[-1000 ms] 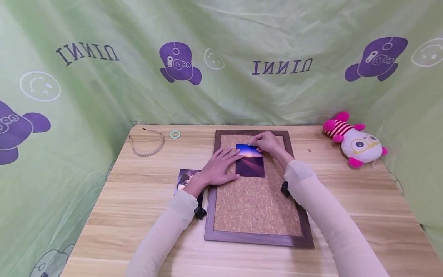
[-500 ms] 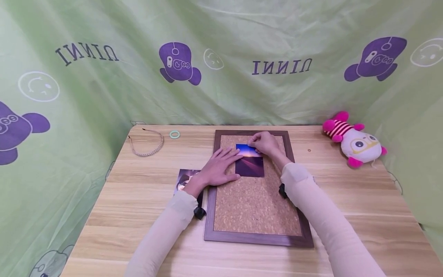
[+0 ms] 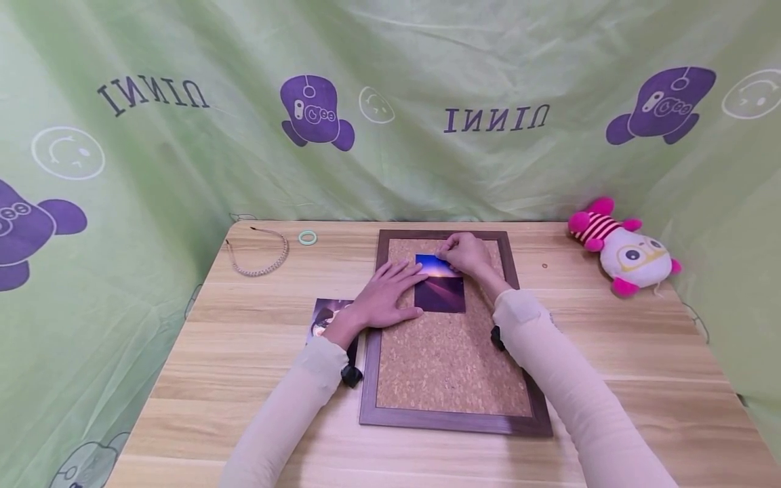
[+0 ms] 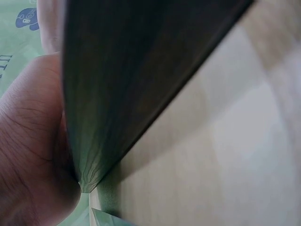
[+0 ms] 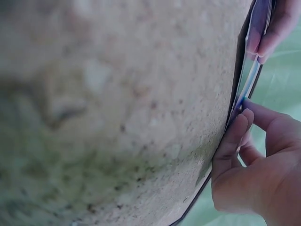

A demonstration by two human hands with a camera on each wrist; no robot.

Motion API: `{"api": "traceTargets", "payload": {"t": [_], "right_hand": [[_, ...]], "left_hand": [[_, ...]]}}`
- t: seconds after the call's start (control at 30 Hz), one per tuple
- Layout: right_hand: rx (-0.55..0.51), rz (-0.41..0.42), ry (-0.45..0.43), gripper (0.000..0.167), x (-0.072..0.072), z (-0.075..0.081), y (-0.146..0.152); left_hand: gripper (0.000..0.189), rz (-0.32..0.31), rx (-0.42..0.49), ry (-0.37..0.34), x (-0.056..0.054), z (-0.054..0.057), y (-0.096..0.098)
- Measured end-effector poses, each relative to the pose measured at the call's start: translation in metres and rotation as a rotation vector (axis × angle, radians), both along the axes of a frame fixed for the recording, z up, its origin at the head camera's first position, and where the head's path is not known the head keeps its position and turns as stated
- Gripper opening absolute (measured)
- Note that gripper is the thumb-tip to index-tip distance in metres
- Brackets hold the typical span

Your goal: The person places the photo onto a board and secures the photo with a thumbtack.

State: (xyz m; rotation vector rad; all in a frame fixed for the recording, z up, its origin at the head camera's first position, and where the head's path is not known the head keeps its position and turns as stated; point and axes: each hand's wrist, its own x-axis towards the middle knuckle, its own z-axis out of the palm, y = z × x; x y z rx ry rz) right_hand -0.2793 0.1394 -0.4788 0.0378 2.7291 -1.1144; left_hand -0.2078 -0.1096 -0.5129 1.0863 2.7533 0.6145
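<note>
A corkboard [image 3: 451, 366] in a dark wooden frame lies on the table. On its upper part is a photo [image 3: 440, 298] of a dusk sky over a dark road. My left hand [image 3: 384, 298] rests spread over the board's left side, fingertips on the photo's left edge; its wrist view shows the dark frame close beside the hand [image 4: 33, 150]. My right hand [image 3: 468, 255] has thumb and index finger together at the photo's top edge, pinching a small pale pin mostly hidden by the fingertips. In the right wrist view these fingers [image 5: 235, 136] press against the board's surface.
Another photo [image 3: 323, 313] lies partly under the left forearm. A beaded headband [image 3: 268, 271] and a mint-green ring [image 3: 308, 238] lie at the back left. At the back right are a plush toy [image 3: 634, 261] and a tiny ring-like thing [image 3: 545, 266]. A green curtain [image 3: 390, 169] surrounds the table.
My right hand and forearm have shifted slightly left, with the fingertips staying at the photo's top edge. My left hand and the photo have stayed in place.
</note>
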Motion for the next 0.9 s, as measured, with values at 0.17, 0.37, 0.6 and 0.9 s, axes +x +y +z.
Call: {"api": "traceTargets", "payload": {"t": [0.17,0.37,0.6,0.9], "right_hand": [[0.014,-0.019,-0.004,0.017,-0.001,-0.002,-0.001],[0.051,0.006,0.002,0.018,0.003,0.002,-0.003],[0.005,0.047,0.007,0.016,-0.013,-0.019,0.006],[-0.079,0.048,0.021,0.012,-0.004,-0.008,0.007]], "left_hand": [[0.08,-0.003,-0.02,0.008,0.002,0.004,0.001],[0.08,-0.004,-0.028,0.008,0.002,0.004,0.001],[0.08,-0.003,-0.015,0.003,0.003,0.004,0.001],[0.08,0.0,-0.022,0.012,0.003,0.002,0.0]]}}
